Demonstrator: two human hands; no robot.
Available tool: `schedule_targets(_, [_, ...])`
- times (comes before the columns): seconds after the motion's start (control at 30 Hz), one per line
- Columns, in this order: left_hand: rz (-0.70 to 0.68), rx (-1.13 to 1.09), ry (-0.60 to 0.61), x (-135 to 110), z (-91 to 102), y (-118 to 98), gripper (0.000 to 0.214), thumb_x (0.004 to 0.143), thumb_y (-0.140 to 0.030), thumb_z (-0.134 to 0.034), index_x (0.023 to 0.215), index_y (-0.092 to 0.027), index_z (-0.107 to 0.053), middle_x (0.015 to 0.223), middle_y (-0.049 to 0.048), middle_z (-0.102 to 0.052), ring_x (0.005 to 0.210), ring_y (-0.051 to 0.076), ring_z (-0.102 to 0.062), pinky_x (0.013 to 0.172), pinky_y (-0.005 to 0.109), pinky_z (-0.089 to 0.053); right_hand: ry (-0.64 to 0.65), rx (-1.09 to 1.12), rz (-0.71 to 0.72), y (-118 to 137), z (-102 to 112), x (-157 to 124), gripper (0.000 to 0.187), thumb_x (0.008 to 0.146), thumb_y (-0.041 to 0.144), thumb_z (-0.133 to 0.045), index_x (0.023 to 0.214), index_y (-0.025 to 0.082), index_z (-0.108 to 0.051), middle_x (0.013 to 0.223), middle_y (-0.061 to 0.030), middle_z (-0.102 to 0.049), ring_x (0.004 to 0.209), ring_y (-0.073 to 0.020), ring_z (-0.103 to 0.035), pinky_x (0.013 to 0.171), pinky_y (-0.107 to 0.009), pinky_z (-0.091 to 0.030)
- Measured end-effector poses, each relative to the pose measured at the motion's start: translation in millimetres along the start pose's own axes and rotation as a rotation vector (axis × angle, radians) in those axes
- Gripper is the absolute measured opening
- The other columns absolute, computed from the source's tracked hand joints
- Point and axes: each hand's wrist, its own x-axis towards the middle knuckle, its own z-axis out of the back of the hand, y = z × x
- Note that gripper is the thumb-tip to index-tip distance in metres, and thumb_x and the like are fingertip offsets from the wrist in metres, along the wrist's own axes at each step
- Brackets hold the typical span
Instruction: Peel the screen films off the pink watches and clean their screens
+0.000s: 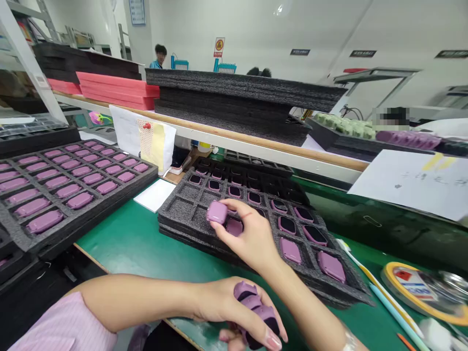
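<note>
A purple watch-shaped case (217, 213) is pinched between the thumb and forefinger of the right hand (256, 239), above the near-left pockets of a black foam tray (182, 208). Just beside it, a second purple piece (234, 227) sits in the tray, partly framed by that hand. The left hand (219, 301) is curled around a stack of purple cases (252, 304), at least three showing, in front of the tray. The step in hand looks like single-piece handling between stack and tray; which way the piece is going cannot be told. Either way, the next move seems to call for a light pinch on the edges, square alignment, and a firm left grip so the stack does not slip.

Farther along the tray lie black-faced pieces (286, 224) and, nearer, purple-backed ones (290, 250). A second foam tray (109, 202) of purple pieces stands at left on the green table (139, 239), with a yellow tape roll (387, 279) at far right.
</note>
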Motion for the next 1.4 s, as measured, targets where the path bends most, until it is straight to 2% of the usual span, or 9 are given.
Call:
schedule_targets(0.1, [-0.014, 0.088, 0.069, -2.4, 3.1, -3.4, 0.051, 0.054, -0.034, -0.094, 0.092, -0.012, -0.068, 0.07, 0.0001, -0.07, 0.032, 0.008, -0.051, 0.025, 0.017, -0.03, 0.114, -0.015, -0.027, -2.7, -22.7, 7.4, 0.041, 0.085, 0.038, -0.069, 0.12, 0.017, -0.067, 0.132, -0.0171, -0.066, 0.128, -0.0356, -0.057, 0.11, -0.057, -0.043])
schedule_targets(0.17, [-0.05, 0.059, 0.088, -2.5, 1.9, -4.6, 0.053, 0.056, -0.03, -0.095, 0.097, -0.014, -0.067, 0.08, 0.0014, -0.072, 0.04, 0.008, -0.057, 0.031, 0.016, -0.034, 0.084, 0.077, -0.063, -4.4, -18.0, 4.0, 0.038, 0.092, 0.04, -0.062, 0.124, 0.019, -0.065, 0.134, -0.0155, -0.064, 0.13, -0.0329, -0.056, 0.111, -0.055, -0.042])
schedule_targets(0.33, [-0.233, -0.245, -0.103, 1.0, -4.2, -4.4, 0.06, 0.062, -0.059, -0.085, 0.095, -0.012, -0.067, 0.08, 0.0055, -0.071, 0.046, 0.009, -0.057, 0.038, 0.019, -0.033, -0.114, 0.33, -0.102, 4.5, 40.0, -24.6, 0.024, 0.102, 0.042, -0.048, 0.106, 0.026, -0.066, 0.105, -0.0055, -0.074, 0.1, -0.0203, -0.071, 0.088, -0.034, -0.058])
schedule_targets(0.47, [-0.279, -0.397, -0.305, -0.7, -6.3, -10.0, 0.056, 0.069, -0.066, -0.075, 0.081, -0.011, -0.067, 0.057, -0.0014, -0.058, 0.036, 0.003, -0.036, 0.038, 0.019, -0.022, 0.035, 0.186, 0.184, 14.7, 67.3, -48.7, 0.03, 0.086, 0.051, -0.073, 0.097, 0.025, -0.062, 0.11, -0.0076, -0.07, 0.105, -0.023, -0.069, 0.086, -0.031, -0.059])
schedule_targets(0.63, [-0.356, -0.453, -0.347, -2.7, -7.9, -17.9, 0.049, 0.069, -0.057, -0.081, 0.077, -0.012, -0.065, 0.071, 0.002, -0.063, 0.04, 0.002, -0.037, 0.038, 0.017, -0.012, 0.092, 0.115, 0.23, 16.1, 61.0, -56.5, 0.012, 0.089, 0.025, -0.072, 0.088, 0.023, -0.06, 0.122, -0.009, -0.068, 0.103, -0.0177, -0.069, 0.072, -0.022, -0.059])
schedule_targets(0.8, [-0.376, -0.494, -0.295, -2.6, -6.1, -19.9, 0.043, 0.071, -0.048, -0.083, 0.082, -0.011, -0.065, 0.069, 0.001, -0.061, 0.042, 0.002, -0.037, 0.039, 0.016, -0.014, 0.013, 0.158, 0.234, 14.7, 54.5, -55.9, 0.008, 0.09, 0.022, -0.07, 0.086, 0.022, -0.063, 0.118, -0.0083, -0.071, 0.109, -0.0191, -0.069, 0.095, -0.03, -0.055])
schedule_targets(1.07, [-0.339, -0.48, -0.267, -5.0, -3.7, -17.5, 0.05, 0.076, -0.058, -0.078, 0.09, -0.011, -0.07, 0.073, 0.0045, -0.066, 0.041, 0.002, -0.037, 0.043, 0.018, -0.018, -0.186, 0.331, -0.03, 13.5, 64.0, -57.1, 0.014, 0.093, 0.026, -0.067, 0.08, 0.025, -0.061, 0.089, -0.0029, -0.073, 0.09, -0.0197, -0.072, 0.082, -0.033, -0.06])
schedule_targets(1.23, [-0.279, -0.422, -0.3, -3.9, -5.0, -15.0, 0.059, 0.073, -0.067, -0.075, 0.083, -0.009, -0.071, 0.063, 0.0013, -0.059, 0.04, 0.003, -0.034, 0.041, 0.02, -0.017, 0.022, 0.15, 0.157, 15.2, 70.6, -58.7, 0.023, 0.078, 0.032, -0.083, 0.091, 0.025, -0.066, 0.112, -0.0076, -0.07, 0.104, -0.0233, -0.068, 0.084, -0.032, -0.059])
schedule_targets(1.4, [-0.299, -0.491, -0.323, -0.4, -3.6, -16.2, 0.053, 0.072, -0.061, -0.08, 0.081, -0.01, -0.068, 0.074, 0.0037, -0.063, 0.045, 0.002, -0.038, 0.042, 0.016, -0.016, 0.057, 0.16, 0.145, 15.1, 59.5, -59.4, 0.007, 0.09, 0.021, -0.069, 0.086, 0.023, -0.063, 0.115, -0.007, -0.071, 0.098, -0.018, -0.07, 0.086, -0.029, -0.058])
